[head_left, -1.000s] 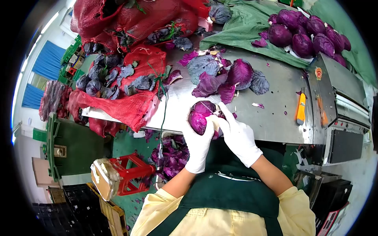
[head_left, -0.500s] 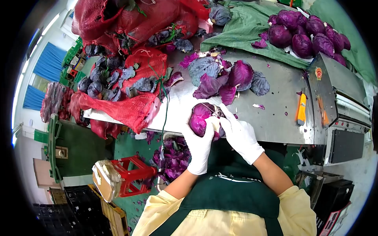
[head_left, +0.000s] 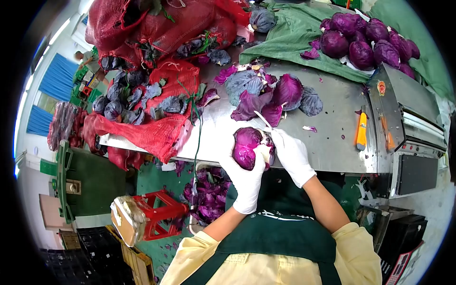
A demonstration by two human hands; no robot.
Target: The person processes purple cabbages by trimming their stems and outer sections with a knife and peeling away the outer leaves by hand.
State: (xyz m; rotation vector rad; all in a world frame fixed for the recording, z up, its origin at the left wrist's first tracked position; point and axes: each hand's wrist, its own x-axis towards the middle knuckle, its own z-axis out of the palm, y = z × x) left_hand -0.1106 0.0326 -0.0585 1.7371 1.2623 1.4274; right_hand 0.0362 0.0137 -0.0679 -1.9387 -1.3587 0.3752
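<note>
Both of my hands wear white gloves. My left hand (head_left: 245,179) is wrapped round a peeled red cabbage (head_left: 247,148) at the table's front edge, its pale cut stem end facing right. Beside it, my right hand (head_left: 290,154) is closed on a thin pale strip (head_left: 262,118) that sticks up past the fingertips. Whether that strip is a blade or a leaf rib I cannot tell. Just beyond the hands lies a heap of loose purple and bluish outer leaves (head_left: 254,103).
Red mesh sacks (head_left: 164,28) and unpeeled cabbages (head_left: 114,108) fill the left side. Peeled cabbages (head_left: 362,54) are piled on green cloth (head_left: 285,35). An orange utility knife (head_left: 362,130) lies near a metal machine (head_left: 418,123). Below stand a leaf-filled bin (head_left: 209,194) and red stool (head_left: 159,213).
My right hand has drawn back slightly from the cabbage's stem end, and the thin strip now points up and away. The cabbage has turned a little in my left hand.
</note>
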